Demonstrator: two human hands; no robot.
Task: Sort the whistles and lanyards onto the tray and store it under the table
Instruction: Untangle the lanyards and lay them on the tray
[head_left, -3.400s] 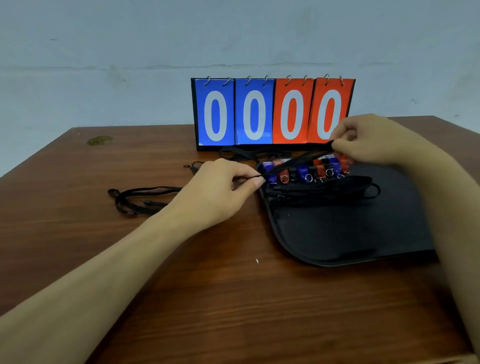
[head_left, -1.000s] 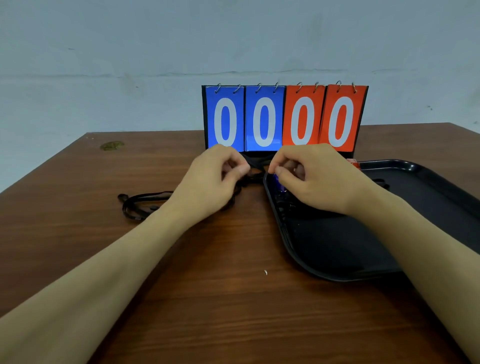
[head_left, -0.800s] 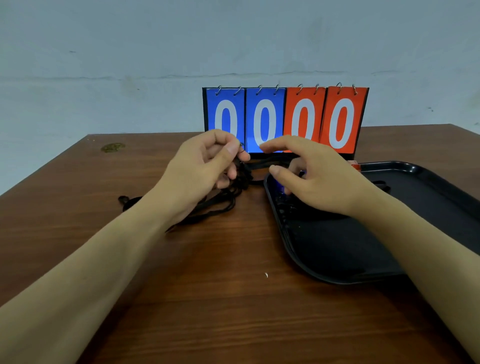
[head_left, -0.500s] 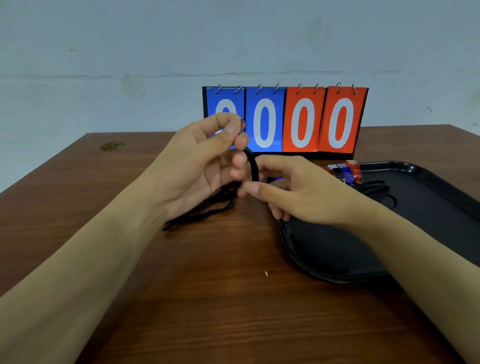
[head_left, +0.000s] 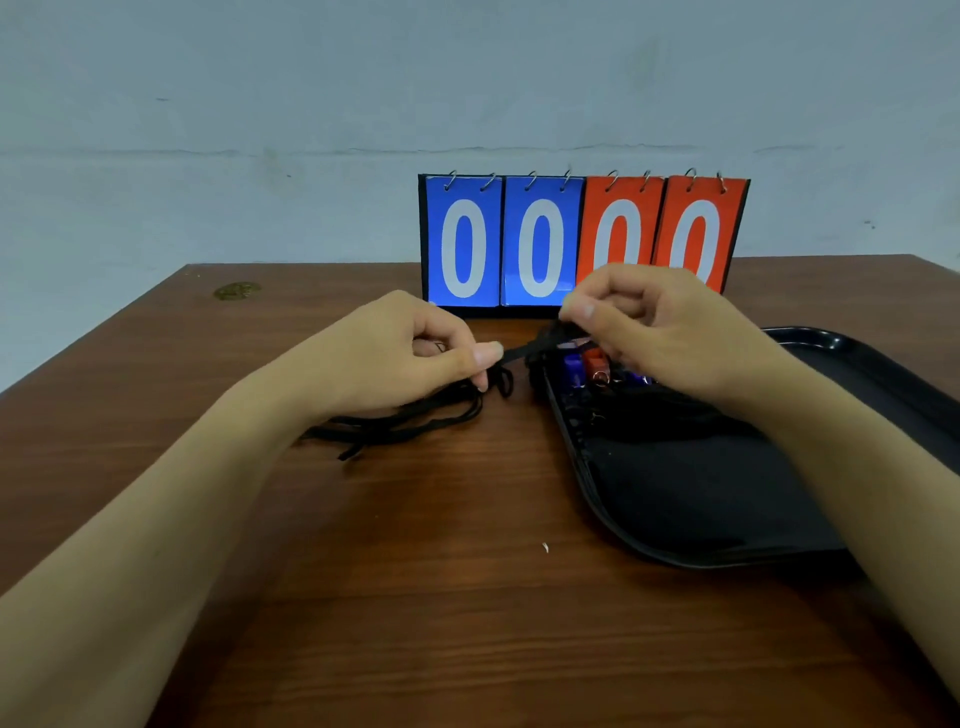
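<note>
A black lanyard trails on the wooden table under my left wrist, and a short length of it is stretched between my two hands. My left hand pinches it between thumb and forefinger. My right hand pinches its other end above the far left corner of the black tray. Blue and red whistles lie at the tray's far edge, partly hidden by my right hand, with more black lanyards bundled just in front of them.
A flip scoreboard with two blue and two red zeros stands at the table's back edge, right behind my hands. A pale wall rises behind it. A small stain marks the far left corner of the table.
My hands have drawn apart and dropped lower, stretching the lanyard between them. My right hand moved right over the tray's corner, and the lanyard's loose part settled on the table under my left wrist.
</note>
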